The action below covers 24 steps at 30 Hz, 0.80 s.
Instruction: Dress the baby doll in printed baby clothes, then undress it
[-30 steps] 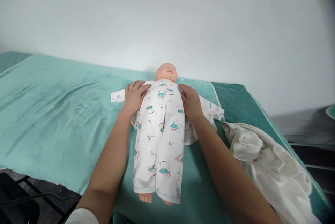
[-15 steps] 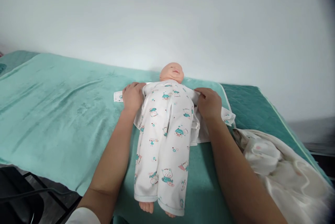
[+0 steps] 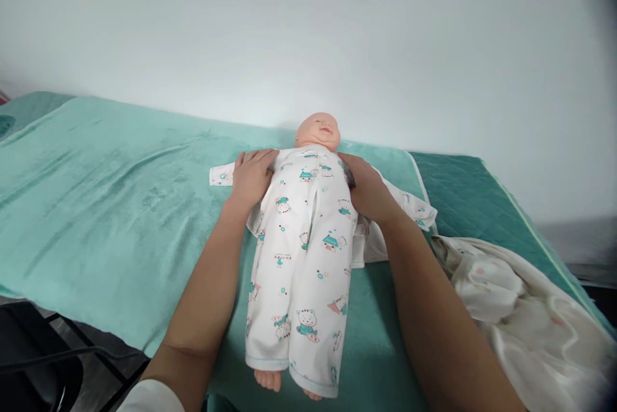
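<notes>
A baby doll (image 3: 317,131) lies on its back, head toward the wall. White printed baby clothes (image 3: 301,258) cover it from the neck down to its bare feet (image 3: 268,380). My left hand (image 3: 251,174) is closed over the doll's shoulder on the left, fingers across the top of the cloth. On the other side my right hand (image 3: 369,188) curls round the other shoulder, its fingertips at the chest; its thumb is hidden. A sleeve (image 3: 222,175) sticks out flat past the left hand. Another sleeve (image 3: 418,209) lies beyond the right hand, with more white cloth (image 3: 375,248) beneath.
A light green blanket (image 3: 120,200) spreads over the bed, above a darker green quilted cover (image 3: 453,190) at the right. A crumpled cream satin cloth (image 3: 511,303) lies by my right forearm. The white wall (image 3: 308,33) stands behind. Something black (image 3: 38,360) is at lower left.
Both hands have slid inward from the sleeves to the doll's shoulders, the right one farther. The sleeve on the right now lies straighter. The doll has barely moved.
</notes>
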Each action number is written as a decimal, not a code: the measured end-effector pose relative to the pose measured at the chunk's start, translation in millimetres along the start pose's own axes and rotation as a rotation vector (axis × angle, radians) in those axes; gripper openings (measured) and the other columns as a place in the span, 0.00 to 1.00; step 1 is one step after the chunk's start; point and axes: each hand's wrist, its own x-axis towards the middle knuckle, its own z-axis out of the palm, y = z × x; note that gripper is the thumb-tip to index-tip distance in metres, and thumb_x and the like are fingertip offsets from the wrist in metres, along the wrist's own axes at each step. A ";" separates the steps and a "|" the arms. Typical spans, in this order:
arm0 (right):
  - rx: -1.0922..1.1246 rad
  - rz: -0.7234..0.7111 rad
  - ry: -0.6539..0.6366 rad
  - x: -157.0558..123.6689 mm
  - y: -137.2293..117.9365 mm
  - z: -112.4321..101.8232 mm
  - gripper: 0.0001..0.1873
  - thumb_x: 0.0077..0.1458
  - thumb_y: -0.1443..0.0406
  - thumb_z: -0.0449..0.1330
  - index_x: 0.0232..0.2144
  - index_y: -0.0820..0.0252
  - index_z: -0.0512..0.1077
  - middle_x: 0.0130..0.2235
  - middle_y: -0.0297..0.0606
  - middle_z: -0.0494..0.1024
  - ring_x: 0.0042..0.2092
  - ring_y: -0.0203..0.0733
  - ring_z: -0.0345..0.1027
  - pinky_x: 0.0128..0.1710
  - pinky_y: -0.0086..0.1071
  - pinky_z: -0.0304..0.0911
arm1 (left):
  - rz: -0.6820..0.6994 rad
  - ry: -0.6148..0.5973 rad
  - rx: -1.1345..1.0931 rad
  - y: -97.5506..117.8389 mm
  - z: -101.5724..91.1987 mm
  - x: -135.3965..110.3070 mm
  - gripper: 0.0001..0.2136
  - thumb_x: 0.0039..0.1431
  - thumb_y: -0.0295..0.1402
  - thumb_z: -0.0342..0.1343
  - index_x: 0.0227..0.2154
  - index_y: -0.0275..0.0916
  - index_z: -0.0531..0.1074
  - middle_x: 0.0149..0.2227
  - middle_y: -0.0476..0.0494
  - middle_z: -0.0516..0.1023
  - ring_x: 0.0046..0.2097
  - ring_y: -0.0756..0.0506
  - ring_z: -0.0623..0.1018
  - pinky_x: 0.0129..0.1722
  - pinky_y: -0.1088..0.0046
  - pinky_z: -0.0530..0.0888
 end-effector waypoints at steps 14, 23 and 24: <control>-0.125 -0.128 -0.229 52.1 -120.0 18.7 0.21 0.59 0.73 0.50 0.50 0.61 0.75 0.54 0.47 0.79 0.57 0.53 0.71 0.59 0.47 0.65 | -0.203 0.144 0.026 -6.2 -1.2 -0.7 0.20 0.63 0.26 0.48 0.53 0.46 0.77 0.55 0.40 0.81 0.57 0.34 0.76 0.60 0.52 0.66; -0.547 -0.064 -0.597 103.4 -157.9 70.6 0.19 0.63 0.70 0.56 0.56 0.66 0.71 0.56 0.58 0.75 0.55 0.60 0.73 0.51 0.44 0.67 | -0.288 0.128 0.032 -11.2 -0.8 1.2 0.14 0.63 0.31 0.52 0.48 0.45 0.77 0.51 0.37 0.82 0.55 0.31 0.77 0.56 0.50 0.67; -0.545 -0.061 -0.616 104.9 -156.5 72.7 0.20 0.62 0.69 0.57 0.55 0.66 0.71 0.54 0.58 0.77 0.53 0.60 0.75 0.49 0.45 0.68 | -0.290 0.122 0.038 -11.1 -0.9 1.3 0.13 0.63 0.32 0.52 0.48 0.45 0.77 0.51 0.36 0.82 0.54 0.31 0.77 0.56 0.50 0.67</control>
